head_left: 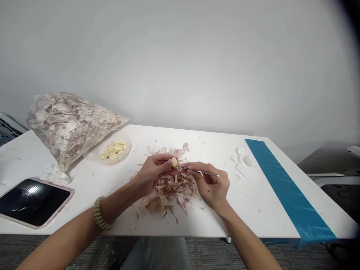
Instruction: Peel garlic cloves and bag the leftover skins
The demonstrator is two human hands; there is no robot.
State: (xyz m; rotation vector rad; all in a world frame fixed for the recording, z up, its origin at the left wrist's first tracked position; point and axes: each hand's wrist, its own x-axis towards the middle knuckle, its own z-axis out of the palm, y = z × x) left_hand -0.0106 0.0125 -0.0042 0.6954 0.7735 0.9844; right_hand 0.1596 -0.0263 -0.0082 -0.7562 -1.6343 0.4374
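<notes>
Between the thumb and fingers of my left hand (154,171) is a pale garlic clove (174,162). My right hand (211,184) is closed round a thin metal tool (206,173), whose tip meets the clove or lies right beside it; the tip is too small to make out. Under both hands spreads a pile of brown and pinkish garlic skins (170,189). Left of my left hand stands a clear round bowl (128,152) with several peeled garlic cloves (114,150) in it.
A big clear bag of garlic skins (70,123) leans at the back left, against the bowl. A tablet (33,202) lies at the front left. White scraps (242,159) and a strip of blue tape (284,182) are on the right of the white table (261,221).
</notes>
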